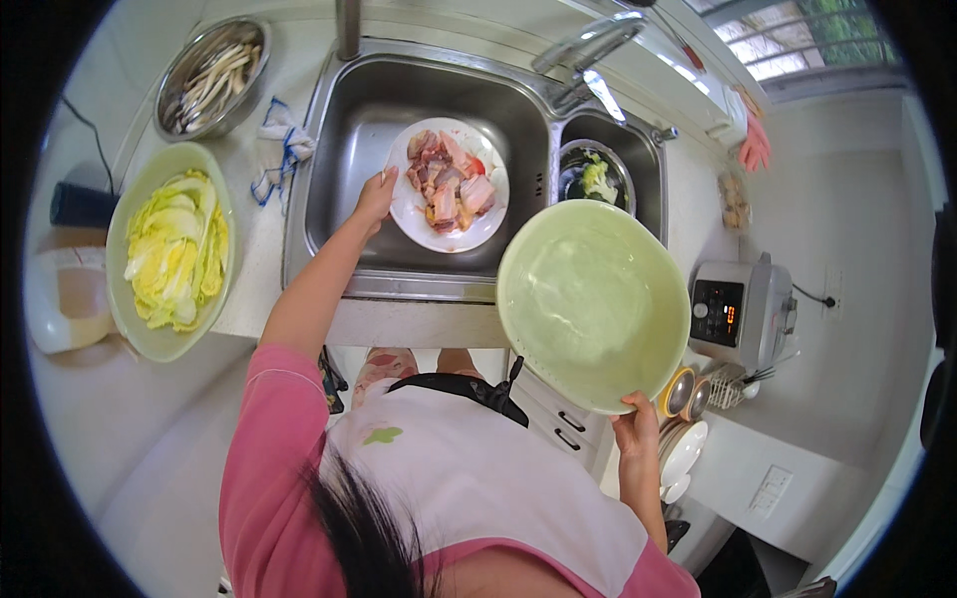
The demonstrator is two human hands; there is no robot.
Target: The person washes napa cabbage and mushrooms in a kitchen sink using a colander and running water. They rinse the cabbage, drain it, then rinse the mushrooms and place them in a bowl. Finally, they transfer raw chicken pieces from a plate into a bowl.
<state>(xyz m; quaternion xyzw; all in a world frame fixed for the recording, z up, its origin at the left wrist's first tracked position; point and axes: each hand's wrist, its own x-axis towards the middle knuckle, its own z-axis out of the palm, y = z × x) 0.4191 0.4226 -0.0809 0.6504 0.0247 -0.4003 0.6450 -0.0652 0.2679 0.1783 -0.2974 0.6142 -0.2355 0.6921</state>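
Note:
My left hand (375,198) grips the left rim of a white plate (416,233) over the large basin of a stainless steel sink (340,164). Pieces of raw, bone-in meat (448,183) are heaped on that plate, with a bit of something red among them. Out to the right, my right hand (635,430) holds the near rim of a pale green plastic basin (594,306). Its inside faces up and shows no food. The basin covers the sink's front right corner. Behind it, a metal bowl (630,179) with broccoli (598,179) sits in the small sink basin.
On the left counter stand a green basin (118,247) of cabbage leaves (176,250) and a steel bowl (254,108) of mushrooms (220,82). A blue-edged white cloth (280,138) lies beside the sink. The faucet (591,56) rises behind. An electric cooker (740,310) and stacked plates (684,452) stand right.

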